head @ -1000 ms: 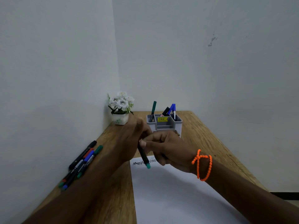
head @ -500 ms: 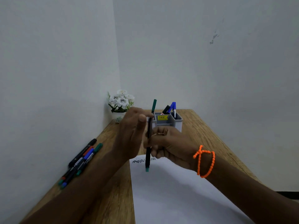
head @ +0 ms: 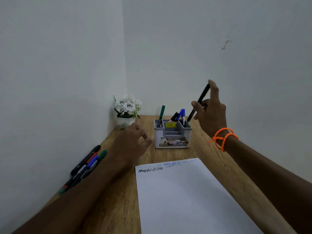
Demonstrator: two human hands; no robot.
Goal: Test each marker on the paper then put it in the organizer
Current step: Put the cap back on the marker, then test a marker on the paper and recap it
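Marker [head: 198, 103] pinched tilted in raised right hand [head: 211, 114], tip at organizer [head: 172, 134], left hand [head: 133, 142] hovering, grip loose

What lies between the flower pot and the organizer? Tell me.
Only bare wooden table separates the flower pot from the organizer in the head view.

My right hand [head: 210, 112] has open air above the organizer [head: 172, 137], though the blue pen [head: 181, 114] crowds its right compartment. Bare wood lies between organizer and paper [head: 185, 196]. Loose markers [head: 84, 168] and flower pot [head: 125, 122] line the left wall.
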